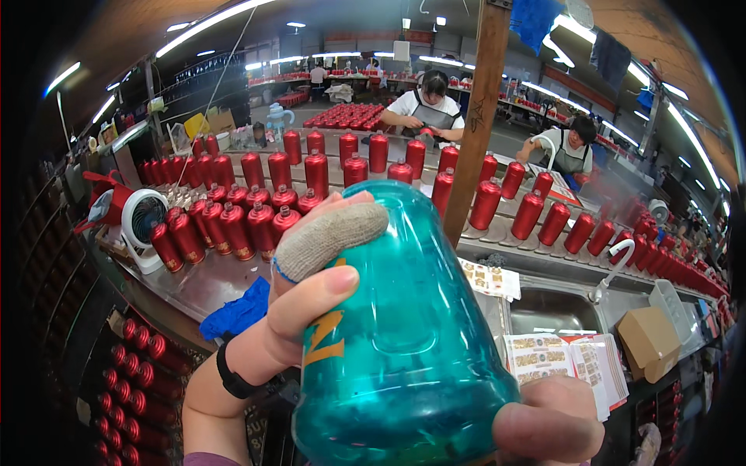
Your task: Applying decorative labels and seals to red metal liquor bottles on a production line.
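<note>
"What worries you, starting from the left?"

"The red bottles (pixel 234 227) stand crowded on the surface (pixel 183 289), just right of the white fan (pixel 145 221). A careless swing to the left could topple one into its neighbours."

"And the hands?"

"The left hand (pixel 289 317) is curled around the teal bottle (pixel 404 334), one finger wearing a knitted sleeve (pixel 334 239). That bottle is held up at the near middle, tilted. Its skin looks smooth and glossy, so I'd guess a loosened grip would let it slide."

"Doesn't the right hand (pixel 548 427) help?"

"It grips the wide near end, at the right. I cannot tell how firmly. If it eased off first, the weight might twist the bottle out of the left."

"Further right?"

"Sticker sheets (pixel 544 359) lie beside the sink (pixel 553 312); a dropped bottle could crease them or scuff itself on the metal rim."
</note>
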Motion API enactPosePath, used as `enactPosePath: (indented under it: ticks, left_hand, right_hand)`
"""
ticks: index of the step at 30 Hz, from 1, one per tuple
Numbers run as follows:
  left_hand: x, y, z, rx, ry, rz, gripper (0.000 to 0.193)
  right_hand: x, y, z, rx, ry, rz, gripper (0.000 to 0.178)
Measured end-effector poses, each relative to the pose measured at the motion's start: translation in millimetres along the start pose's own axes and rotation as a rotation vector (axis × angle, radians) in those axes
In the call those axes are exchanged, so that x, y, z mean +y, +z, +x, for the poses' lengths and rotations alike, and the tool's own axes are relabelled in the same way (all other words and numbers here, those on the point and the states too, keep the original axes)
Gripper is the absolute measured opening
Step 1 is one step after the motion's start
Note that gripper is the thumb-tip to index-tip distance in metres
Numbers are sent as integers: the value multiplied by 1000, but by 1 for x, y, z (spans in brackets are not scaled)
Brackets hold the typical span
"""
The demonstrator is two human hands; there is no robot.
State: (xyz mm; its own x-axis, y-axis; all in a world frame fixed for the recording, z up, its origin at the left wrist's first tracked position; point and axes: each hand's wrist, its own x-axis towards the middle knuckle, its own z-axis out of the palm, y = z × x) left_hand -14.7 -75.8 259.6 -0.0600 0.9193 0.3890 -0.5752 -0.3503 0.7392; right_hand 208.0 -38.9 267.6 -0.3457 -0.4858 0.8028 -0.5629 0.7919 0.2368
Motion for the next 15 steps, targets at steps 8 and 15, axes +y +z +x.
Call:
enactPosePath:
  ticks: [8, 15]
  left_hand:
    - [-79, -74, -20, -259, 886, 868, 66]
    - [-111, -96, -78, -238, -98, 666, 75]
  right_hand:
    - [0, -1, -34, -145, 95, -125, 42]
    - [-56, -13, -7, -351, 871, 36, 47]
